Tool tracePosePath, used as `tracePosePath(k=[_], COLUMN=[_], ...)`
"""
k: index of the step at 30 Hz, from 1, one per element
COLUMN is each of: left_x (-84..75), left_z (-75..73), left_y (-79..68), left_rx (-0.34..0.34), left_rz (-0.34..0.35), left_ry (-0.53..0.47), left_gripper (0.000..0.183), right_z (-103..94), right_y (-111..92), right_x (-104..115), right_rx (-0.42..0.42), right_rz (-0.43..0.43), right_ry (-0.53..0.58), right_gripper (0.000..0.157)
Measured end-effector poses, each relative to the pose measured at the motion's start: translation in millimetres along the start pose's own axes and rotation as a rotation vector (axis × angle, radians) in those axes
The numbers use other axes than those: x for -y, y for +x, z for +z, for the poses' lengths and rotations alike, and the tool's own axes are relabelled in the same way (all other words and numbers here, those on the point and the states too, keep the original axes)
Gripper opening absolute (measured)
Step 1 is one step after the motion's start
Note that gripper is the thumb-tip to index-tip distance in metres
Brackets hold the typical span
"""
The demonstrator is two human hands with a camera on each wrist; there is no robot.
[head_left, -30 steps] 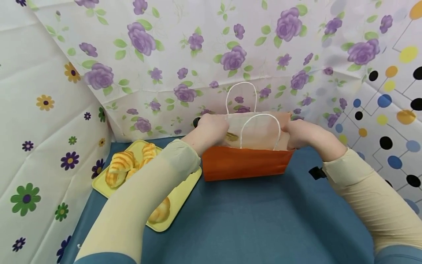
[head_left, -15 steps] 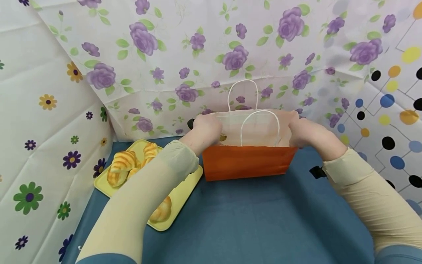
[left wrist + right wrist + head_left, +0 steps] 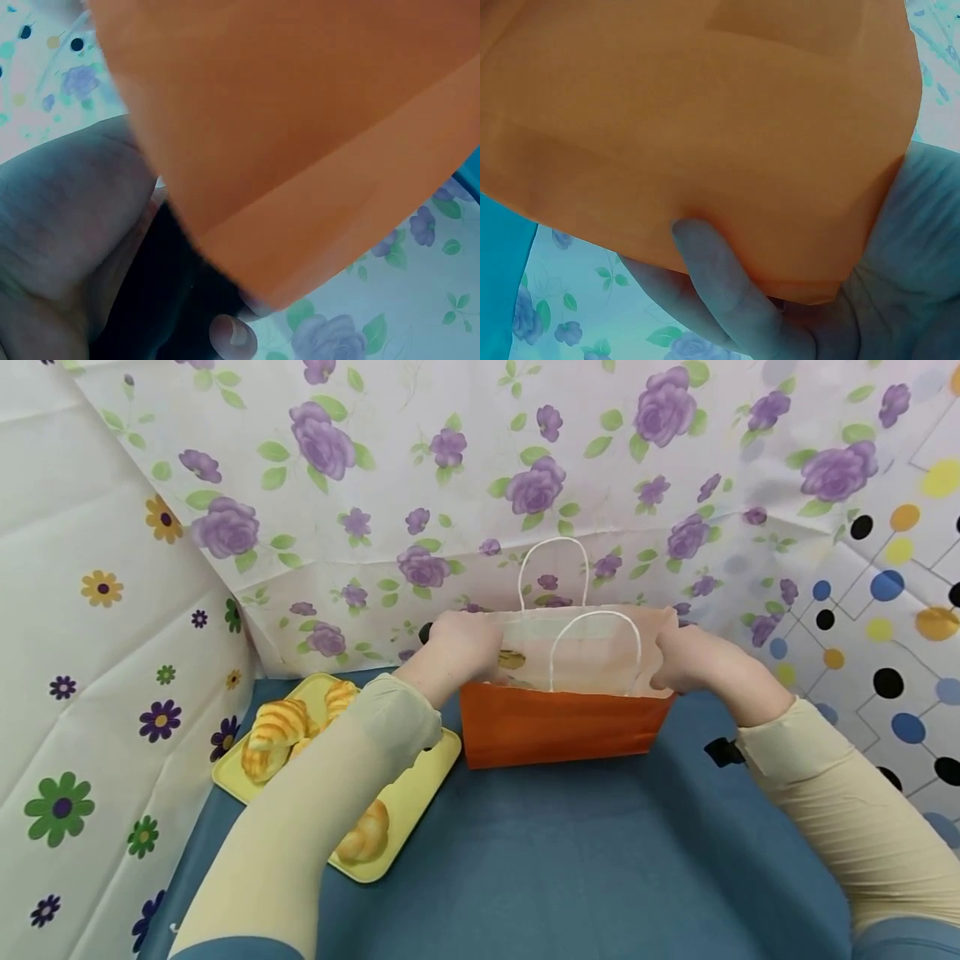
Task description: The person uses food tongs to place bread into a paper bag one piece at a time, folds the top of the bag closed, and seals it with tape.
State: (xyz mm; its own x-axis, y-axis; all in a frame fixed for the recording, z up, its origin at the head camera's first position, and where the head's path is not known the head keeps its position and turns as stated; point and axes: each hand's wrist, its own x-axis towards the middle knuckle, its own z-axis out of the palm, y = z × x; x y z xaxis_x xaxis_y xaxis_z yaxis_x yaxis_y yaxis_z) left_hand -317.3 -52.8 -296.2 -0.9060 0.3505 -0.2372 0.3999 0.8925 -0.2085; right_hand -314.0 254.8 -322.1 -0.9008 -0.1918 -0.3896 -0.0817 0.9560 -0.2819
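Here's one yellow tray (image 3: 427,768) left of the orange bag (image 3: 562,727), breads (image 3: 277,727) partly behind a sleeve (image 3: 307,827), uncountable; left hand (image 3: 461,647) grips the bag's left rim, fingers mostly hidden; two handles (image 3: 600,612); right hand (image 3: 693,657) pinches its right rim on the blue table (image 3: 570,860)'s far side

Straight ahead of me hung a white rose-print sheet (image 3: 390,468), purple and green all over! To my left came a creased white daisy-print sheet (image 3: 82,668); to my right, a polka-dot sheet (image 3: 847,639) in black, blue, yellow and orange. Below me spread a plain blue tabletop (image 3: 562,852), softly lit, shadowed toward the right.
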Motion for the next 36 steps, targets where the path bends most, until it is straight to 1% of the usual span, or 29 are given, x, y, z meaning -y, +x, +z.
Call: tracePosePath(k=[1, 3, 6, 8, 10, 13, 18, 21, 24, 27, 30, 31, 33, 34, 36], left_x=[2.0, 5.7, 12.7, 17.3, 22.9, 31.9, 46.9, 55.8, 64.5, 72.0, 81.6, 85.5, 94.3, 98.9, 107.8], left_z=[-1.2, -4.3, -8.7, -11.3, -10.6, -3.3, 13.9, 23.9, 38.6, 56.7, 76.7, 83.4, 96.5, 103.3, 117.4], left_y=[-1.1, -4.4, -11.4, -16.3, -21.7, -30.3, -49.9, -64.2, -80.3, -95.7, -107.6, -110.9, -117.2, -120.6, -129.1], left_rx=[-0.016, -0.041, -0.045, -0.039, -0.050, -0.096, -0.247, -0.357, -0.448, -0.537, -0.621, -0.641, -0.648, -0.638, -0.598], left_rz=[-0.002, -0.007, -0.018, -0.014, -0.011, -0.010, -0.004, 0.016, 0.018, -0.010, -0.064, -0.084, -0.124, -0.139, -0.168], left_ry=[-0.019, -0.055, -0.112, -0.134, -0.163, -0.201, -0.310, -0.366, -0.430, -0.511, -0.552, -0.550, -0.530, -0.522, -0.504], left_gripper=[0.060, 0.062, 0.061, 0.056, 0.054, 0.056, 0.072, 0.076, 0.075, 0.077, 0.081, 0.081, 0.081, 0.081, 0.082], right_z=[0.1, 0.4, 0.7, 0.3, 0.2, 0.7, 1.3, 0.9, 1.5, 2.6, 4.1, 4.4, 5.1, 5.4, 6.0], right_y=[0.6, 1.1, 2.0, 0.3, -1.0, -2.0, -1.3, -0.7, -1.2, -3.8, -7.9, -8.9, -10.1, -10.2, -9.8], right_x=[0.1, 0.3, 1.2, 0.7, 0.6, 0.4, -1.3, -2.7, -3.7, -7.8, -12.3, -13.3, -14.1, -13.9, -13.1], right_rx=[-0.001, -0.002, 0.004, 0.004, -0.002, -0.011, -0.005, -0.006, -0.004, 0.002, -0.010, -0.020, -0.037, -0.044, -0.046], right_rz=[-0.001, -0.005, -0.007, -0.003, 0.000, 0.004, 0.002, -0.002, -0.017, -0.021, -0.029, -0.033, -0.048, -0.054, -0.060], right_ry=[-0.001, -0.006, -0.004, -0.005, -0.011, -0.021, -0.017, -0.021, -0.028, -0.009, 0.028, 0.034, 0.036, 0.034, 0.027], right_gripper=[0.092, 0.085, 0.078, 0.073, 0.072, 0.072, 0.074, 0.072, 0.072, 0.073, 0.073, 0.073, 0.073, 0.073, 0.073])
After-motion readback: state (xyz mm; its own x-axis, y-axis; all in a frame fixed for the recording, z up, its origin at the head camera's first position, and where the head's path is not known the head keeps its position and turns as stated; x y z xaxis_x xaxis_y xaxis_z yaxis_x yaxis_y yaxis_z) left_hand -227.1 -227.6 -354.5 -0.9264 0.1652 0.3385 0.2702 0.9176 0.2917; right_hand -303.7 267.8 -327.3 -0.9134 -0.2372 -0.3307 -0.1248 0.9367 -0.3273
